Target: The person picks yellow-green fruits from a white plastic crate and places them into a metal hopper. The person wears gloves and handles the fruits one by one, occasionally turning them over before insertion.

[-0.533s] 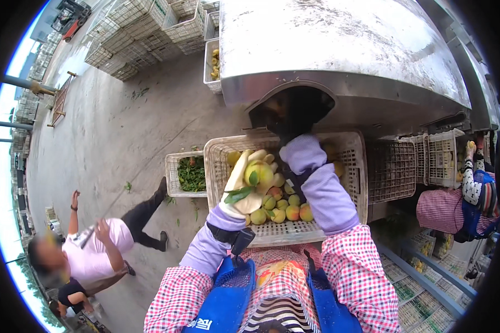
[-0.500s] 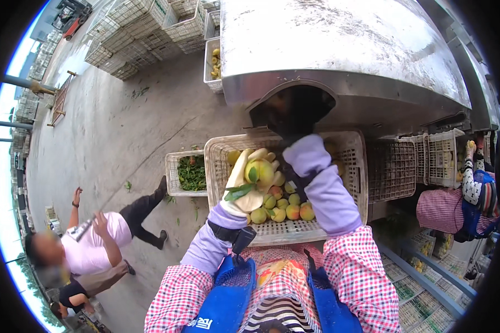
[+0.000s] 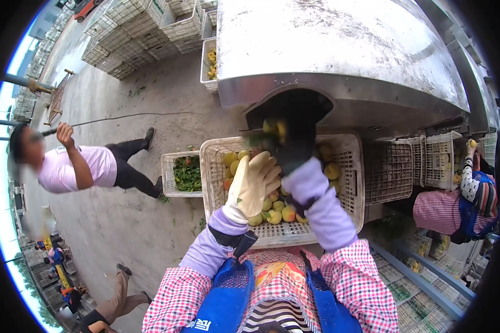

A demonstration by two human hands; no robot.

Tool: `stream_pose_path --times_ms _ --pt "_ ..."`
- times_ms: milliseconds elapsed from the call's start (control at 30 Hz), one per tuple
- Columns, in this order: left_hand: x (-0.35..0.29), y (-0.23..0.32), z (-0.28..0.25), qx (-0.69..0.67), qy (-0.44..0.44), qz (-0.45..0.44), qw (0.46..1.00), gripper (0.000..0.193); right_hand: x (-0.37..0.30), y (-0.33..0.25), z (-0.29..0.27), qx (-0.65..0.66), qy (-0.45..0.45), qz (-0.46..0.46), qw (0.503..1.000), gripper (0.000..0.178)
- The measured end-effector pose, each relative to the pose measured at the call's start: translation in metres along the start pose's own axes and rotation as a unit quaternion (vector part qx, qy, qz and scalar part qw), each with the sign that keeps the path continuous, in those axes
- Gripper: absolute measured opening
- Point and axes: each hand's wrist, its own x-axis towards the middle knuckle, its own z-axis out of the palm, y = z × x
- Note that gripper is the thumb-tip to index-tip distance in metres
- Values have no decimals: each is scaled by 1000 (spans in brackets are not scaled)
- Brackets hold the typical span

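Note:
A white plastic crate [image 3: 283, 240] stands in front of me with peaches [image 3: 275, 215] in it, yellow-green with some red. Over its left part is my left hand [image 3: 251, 186] in a cream glove, fingers stretched out and nothing visible in it. A bit of green leaf sticks to the glove near the wrist. My right hand [image 3: 294, 147], dark-gloved and smeared by motion, reaches past the crate's far edge toward the dark opening [image 3: 286, 102] of a metal machine. A blurred yellow-green thing [image 3: 275, 129] shows beside it; I cannot tell whether the hand holds it.
The metal machine [image 3: 339, 44] overhangs the crate's far side. A small crate of green leaves [image 3: 189, 173] stands at left, with a dark crate [image 3: 389, 164] at right. A person in a pink shirt [image 3: 89, 169] walks at left holding a pole; another person [image 3: 455, 202] works at far right.
The peach and leaf that were in my left hand are gone from it, and its fingers have straightened. The person in pink has moved farther up the picture.

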Motion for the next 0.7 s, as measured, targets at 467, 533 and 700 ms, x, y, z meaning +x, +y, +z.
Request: stream_pose_path --times_ms 467,533,700 --pt "57 -110 -136 871 116 -169 446 59 -121 102 70 -11 -375 118 920 36" --pt "66 -155 -181 908 128 -156 367 57 -145 87 72 -49 -486 93 868 31" --pt "80 -192 -199 925 209 -102 302 53 -190 96 121 -100 -616 81 777 28"
